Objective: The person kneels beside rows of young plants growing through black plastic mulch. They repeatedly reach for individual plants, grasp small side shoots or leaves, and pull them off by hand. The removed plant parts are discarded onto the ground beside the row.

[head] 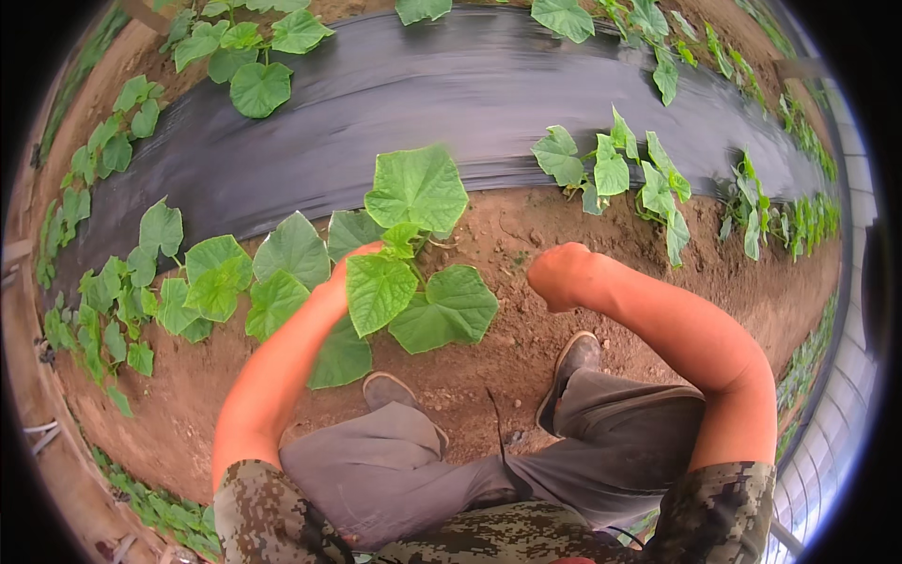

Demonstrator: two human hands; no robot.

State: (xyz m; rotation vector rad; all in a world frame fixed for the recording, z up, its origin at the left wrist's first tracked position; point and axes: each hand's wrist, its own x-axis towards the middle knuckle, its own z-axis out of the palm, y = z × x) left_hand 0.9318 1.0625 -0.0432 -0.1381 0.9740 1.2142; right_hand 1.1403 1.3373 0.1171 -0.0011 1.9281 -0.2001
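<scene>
A young broad-leaved vine plant, apparently cucumber [417,187], stands before me at the edge of the black plastic mulch film [423,84]. My left hand [359,262] reaches in among its leaves from the left; the fingers are hidden behind the foliage, so whether they grip the stem cannot be told. My right hand [560,275] is to the right of the plant, over bare soil, bent at the wrist with its fingers curled down and mostly out of sight. Nothing shows clearly in it, and it does not touch the plant.
More vine plants line the film's near edge to the left [215,271] and right [612,166], and others grow along its far side [261,88]. Brown soil [465,381] lies under my shoes [579,352]. A pale segmented surface [838,395] curves along the right rim.
</scene>
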